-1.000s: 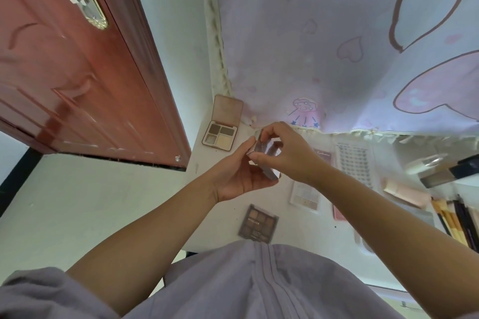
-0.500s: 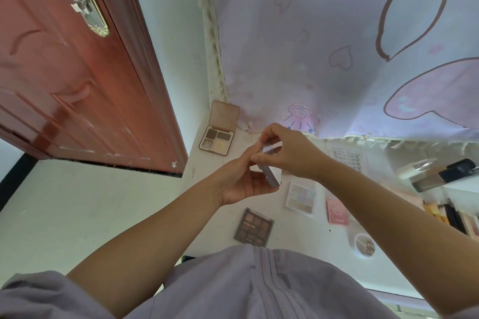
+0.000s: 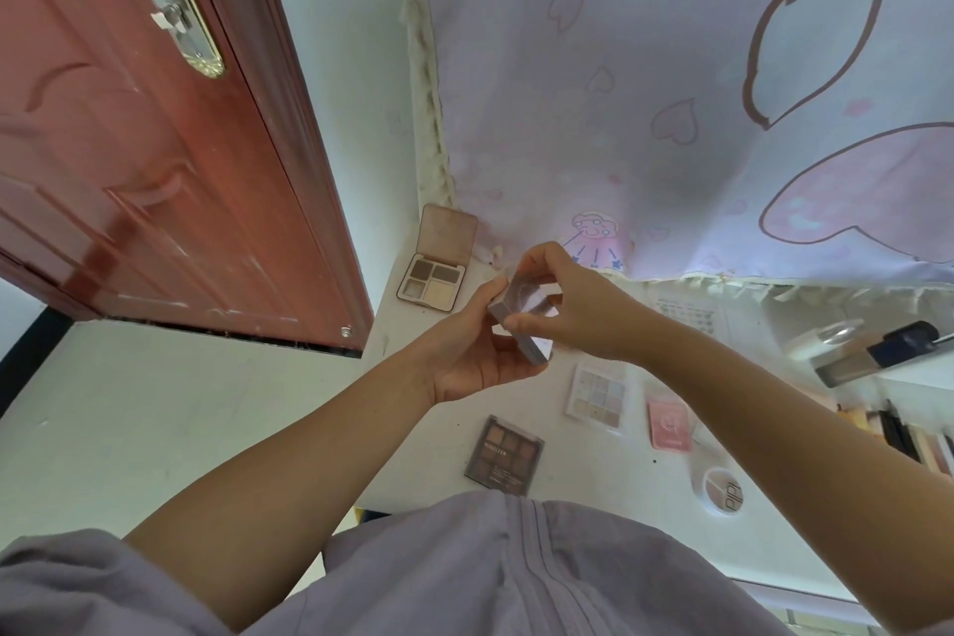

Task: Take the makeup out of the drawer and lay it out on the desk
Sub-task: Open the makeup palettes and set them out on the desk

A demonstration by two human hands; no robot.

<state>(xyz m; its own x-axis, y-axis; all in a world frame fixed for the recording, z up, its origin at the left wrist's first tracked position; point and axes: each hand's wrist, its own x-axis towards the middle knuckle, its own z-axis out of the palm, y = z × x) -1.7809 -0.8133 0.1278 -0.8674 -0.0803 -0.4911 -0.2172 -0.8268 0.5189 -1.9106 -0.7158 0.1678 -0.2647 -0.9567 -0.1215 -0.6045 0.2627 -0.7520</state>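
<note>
You hold the small grey square makeup compact (image 3: 521,325) above the white bench (image 3: 557,449), your left hand (image 3: 475,356) cupping it from below with curled fingers, your right hand (image 3: 573,305) pinching its clear lid. Beneath lie a brown nine-pan eyeshadow palette (image 3: 503,455) and a pale nine-pan palette (image 3: 599,395).

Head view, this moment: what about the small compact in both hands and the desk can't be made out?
- Compact: the left hand and right hand cover its ends; contents unreadable through the glare on the lid.
- Drawer: not in view.
- Items at the desk's right end: cut off by the frame edge.
- Round pot's label: too small.
</note>
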